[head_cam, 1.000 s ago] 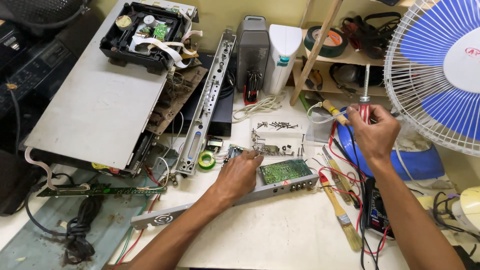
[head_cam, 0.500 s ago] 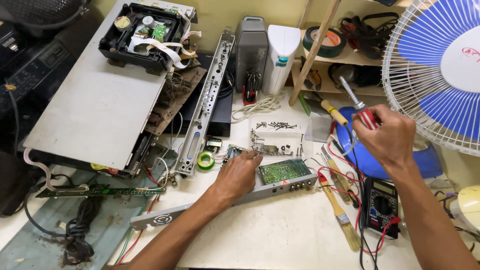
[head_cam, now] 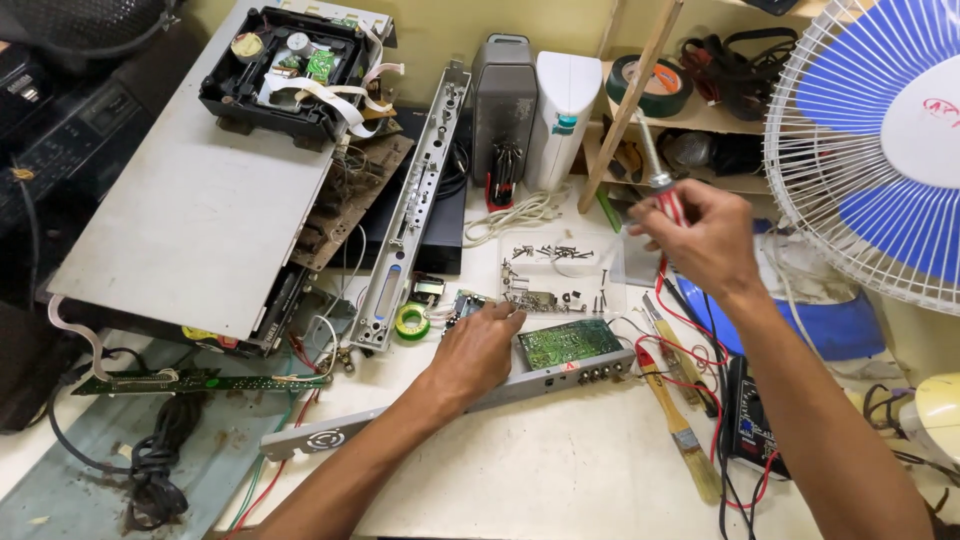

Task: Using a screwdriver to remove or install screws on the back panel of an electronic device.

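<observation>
— What changed in 0.5 s?
— The right hand (head_cam: 705, 240), fist closed on the red-handled screwdriver (head_cam: 660, 185), has lifted toward the bench's back edge, shaft tilted up-left.
— And the left hand (head_cam: 480, 345)?
— Unmoved, fingers curled down on the green circuit board (head_cam: 568, 343) mid-bench, near the screws (head_cam: 555, 265).
</observation>
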